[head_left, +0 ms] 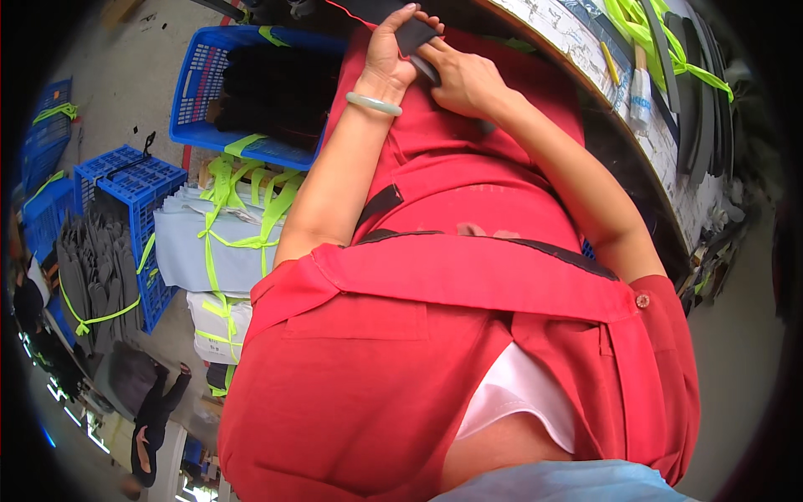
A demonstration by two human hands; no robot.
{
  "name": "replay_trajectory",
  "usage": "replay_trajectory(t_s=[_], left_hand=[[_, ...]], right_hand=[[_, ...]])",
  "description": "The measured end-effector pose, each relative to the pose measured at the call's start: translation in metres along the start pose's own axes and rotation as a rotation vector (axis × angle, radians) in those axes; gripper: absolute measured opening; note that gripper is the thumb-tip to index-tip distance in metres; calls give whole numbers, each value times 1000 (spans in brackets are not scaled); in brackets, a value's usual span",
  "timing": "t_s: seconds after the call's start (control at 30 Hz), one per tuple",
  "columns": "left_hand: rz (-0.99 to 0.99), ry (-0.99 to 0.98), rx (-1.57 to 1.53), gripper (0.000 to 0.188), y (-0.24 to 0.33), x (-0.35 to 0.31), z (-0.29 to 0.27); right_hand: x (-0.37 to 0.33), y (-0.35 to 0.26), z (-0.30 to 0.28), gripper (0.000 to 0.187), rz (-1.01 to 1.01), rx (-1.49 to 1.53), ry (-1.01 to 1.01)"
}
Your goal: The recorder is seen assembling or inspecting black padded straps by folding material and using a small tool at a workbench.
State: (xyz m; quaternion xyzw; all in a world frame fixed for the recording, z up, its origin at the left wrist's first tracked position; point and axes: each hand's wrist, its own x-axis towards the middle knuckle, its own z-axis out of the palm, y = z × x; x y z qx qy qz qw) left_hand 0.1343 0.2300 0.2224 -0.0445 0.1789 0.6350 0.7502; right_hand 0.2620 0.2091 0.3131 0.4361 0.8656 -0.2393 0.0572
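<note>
Both hands meet at the top of the view, in front of my red apron. My left hand, palm turned up with a pale green bangle at the wrist, has its fingers closed round a dark fabric piece. The piece has a bright red edge running off to the upper left. From the other side, my right hand pinches the same fabric with bent fingers. A small grey curved thing shows beneath the right fingers; whether it is a fold or a tool I cannot make out.
To the left stands a blue crate with dark pieces inside. Below it are light-blue bundles tied with neon strips, and more crates. A worktable at right holds a yellow pen, a brush and tied dark strips.
</note>
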Motion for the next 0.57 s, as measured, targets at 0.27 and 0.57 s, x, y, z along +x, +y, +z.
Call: replay_trajectory(t_s=[0.27, 0.57], left_hand=[[-82, -75, -178, 20, 6, -2, 0], [-31, -8, -56, 44, 7, -13, 5]], right_hand=[[-8, 0, -5, 61, -65, 51, 41], [-11, 8, -8, 74, -40, 9, -82]])
